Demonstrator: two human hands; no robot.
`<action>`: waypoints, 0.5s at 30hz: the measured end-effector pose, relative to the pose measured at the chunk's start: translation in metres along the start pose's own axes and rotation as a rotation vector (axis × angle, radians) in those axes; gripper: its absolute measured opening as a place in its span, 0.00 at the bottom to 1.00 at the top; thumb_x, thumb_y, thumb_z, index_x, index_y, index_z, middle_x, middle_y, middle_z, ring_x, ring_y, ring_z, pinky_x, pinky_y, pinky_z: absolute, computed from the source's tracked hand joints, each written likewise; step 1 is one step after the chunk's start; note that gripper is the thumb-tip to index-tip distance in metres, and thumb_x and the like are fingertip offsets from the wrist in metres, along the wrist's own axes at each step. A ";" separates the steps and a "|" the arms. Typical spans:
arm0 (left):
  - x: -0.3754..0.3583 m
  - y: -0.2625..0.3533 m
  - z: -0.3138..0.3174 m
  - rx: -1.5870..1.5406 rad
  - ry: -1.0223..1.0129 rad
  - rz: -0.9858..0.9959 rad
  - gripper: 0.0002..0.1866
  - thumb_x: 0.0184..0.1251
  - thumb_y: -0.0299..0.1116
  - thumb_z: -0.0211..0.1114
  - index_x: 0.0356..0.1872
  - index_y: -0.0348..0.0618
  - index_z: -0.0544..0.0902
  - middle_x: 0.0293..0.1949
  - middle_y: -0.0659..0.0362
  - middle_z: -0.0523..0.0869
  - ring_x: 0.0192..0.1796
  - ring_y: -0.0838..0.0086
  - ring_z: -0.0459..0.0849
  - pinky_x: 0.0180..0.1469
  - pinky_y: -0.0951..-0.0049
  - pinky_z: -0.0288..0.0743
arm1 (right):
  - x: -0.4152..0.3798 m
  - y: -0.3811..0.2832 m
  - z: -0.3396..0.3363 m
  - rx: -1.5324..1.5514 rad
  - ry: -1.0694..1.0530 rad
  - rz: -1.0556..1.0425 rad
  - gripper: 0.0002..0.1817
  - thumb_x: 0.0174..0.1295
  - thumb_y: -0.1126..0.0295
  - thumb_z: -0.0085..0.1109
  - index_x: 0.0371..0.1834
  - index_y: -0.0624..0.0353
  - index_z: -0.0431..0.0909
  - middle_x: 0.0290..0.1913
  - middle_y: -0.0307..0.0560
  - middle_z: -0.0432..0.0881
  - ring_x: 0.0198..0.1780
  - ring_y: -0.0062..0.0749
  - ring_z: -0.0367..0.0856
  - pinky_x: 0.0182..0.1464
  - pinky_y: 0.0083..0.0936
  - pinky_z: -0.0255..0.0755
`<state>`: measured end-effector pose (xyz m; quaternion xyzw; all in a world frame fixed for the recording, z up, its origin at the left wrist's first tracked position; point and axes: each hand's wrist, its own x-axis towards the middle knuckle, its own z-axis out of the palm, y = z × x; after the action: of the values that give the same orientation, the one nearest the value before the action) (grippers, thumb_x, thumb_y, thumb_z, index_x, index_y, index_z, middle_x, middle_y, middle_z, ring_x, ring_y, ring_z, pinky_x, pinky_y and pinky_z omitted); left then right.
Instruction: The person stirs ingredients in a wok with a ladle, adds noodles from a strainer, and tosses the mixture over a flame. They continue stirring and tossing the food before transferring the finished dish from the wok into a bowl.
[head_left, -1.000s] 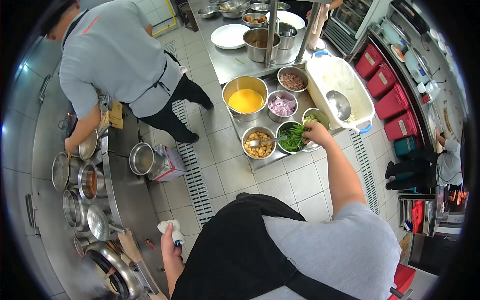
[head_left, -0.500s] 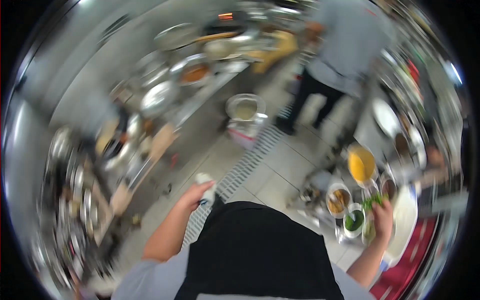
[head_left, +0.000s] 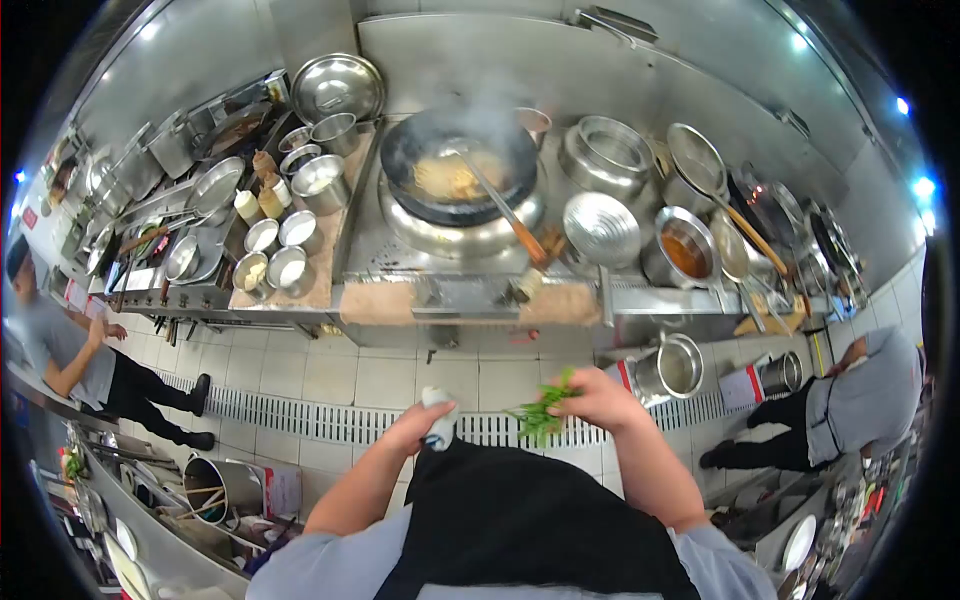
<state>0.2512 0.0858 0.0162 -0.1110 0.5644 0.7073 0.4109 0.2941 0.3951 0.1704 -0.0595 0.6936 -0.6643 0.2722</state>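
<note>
Your right hand [head_left: 600,400] pinches one loose bunch of thin green stalks [head_left: 540,415], your left hand [head_left: 418,425] grips one white cloth [head_left: 440,420], one steaming wok [head_left: 458,175] at twelve o'clock.

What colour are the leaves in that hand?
Green. The leafy bunch in the right hand shows best in the head view.

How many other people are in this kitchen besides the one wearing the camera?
2. One co-worker stands at the far left by the counter, and a second co-worker bends over at the far right. Others may be hidden beyond the picture's dark edges.
</note>
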 end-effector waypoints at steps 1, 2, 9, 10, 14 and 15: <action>-0.006 0.006 -0.020 -0.056 0.046 0.034 0.18 0.62 0.42 0.66 0.46 0.40 0.77 0.37 0.60 0.81 0.36 0.75 0.80 0.36 0.72 0.74 | 0.040 -0.026 0.005 -0.042 -0.037 -0.088 0.13 0.55 0.78 0.62 0.45 0.65 0.80 0.37 0.43 0.83 0.40 0.27 0.80 0.43 0.25 0.75; -0.009 0.010 -0.041 -0.112 0.092 0.060 0.20 0.61 0.42 0.67 0.47 0.40 0.76 0.38 0.60 0.81 0.37 0.74 0.80 0.37 0.71 0.74 | 0.077 -0.051 0.008 -0.077 -0.073 -0.172 0.14 0.55 0.78 0.62 0.47 0.64 0.79 0.38 0.43 0.83 0.40 0.26 0.80 0.42 0.25 0.75; -0.020 0.054 -0.161 -0.296 0.315 0.032 0.19 0.61 0.41 0.67 0.47 0.40 0.75 0.36 0.61 0.80 0.35 0.75 0.79 0.36 0.72 0.73 | 0.307 -0.158 -0.062 0.029 0.116 -0.186 0.18 0.57 0.77 0.61 0.52 0.64 0.76 0.39 0.43 0.83 0.34 0.27 0.82 0.36 0.23 0.77; -0.021 0.060 -0.173 -0.305 0.354 0.015 0.19 0.61 0.41 0.67 0.47 0.40 0.75 0.36 0.61 0.80 0.36 0.75 0.79 0.37 0.73 0.73 | 0.343 -0.147 -0.085 -0.166 0.291 -0.213 0.24 0.55 0.75 0.62 0.57 0.66 0.72 0.39 0.44 0.83 0.34 0.26 0.81 0.38 0.23 0.77; -0.015 0.112 -0.184 -0.318 0.379 0.029 0.21 0.61 0.41 0.67 0.48 0.38 0.74 0.36 0.61 0.80 0.36 0.76 0.79 0.36 0.73 0.73 | 0.386 -0.120 -0.121 -0.895 0.708 -0.158 0.35 0.52 0.69 0.64 0.65 0.62 0.63 0.47 0.56 0.80 0.43 0.42 0.81 0.46 0.34 0.76; -0.013 0.123 -0.180 -0.334 0.368 0.061 0.21 0.61 0.41 0.67 0.49 0.38 0.74 0.36 0.61 0.80 0.36 0.76 0.79 0.36 0.73 0.73 | 0.377 -0.119 -0.121 -0.885 0.735 -0.128 0.37 0.52 0.68 0.64 0.67 0.59 0.61 0.48 0.57 0.79 0.46 0.45 0.80 0.47 0.37 0.75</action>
<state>0.1173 -0.0836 0.0496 -0.2870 0.5082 0.7707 0.2558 -0.1128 0.3223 0.1678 0.0251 0.9493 -0.3034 -0.0781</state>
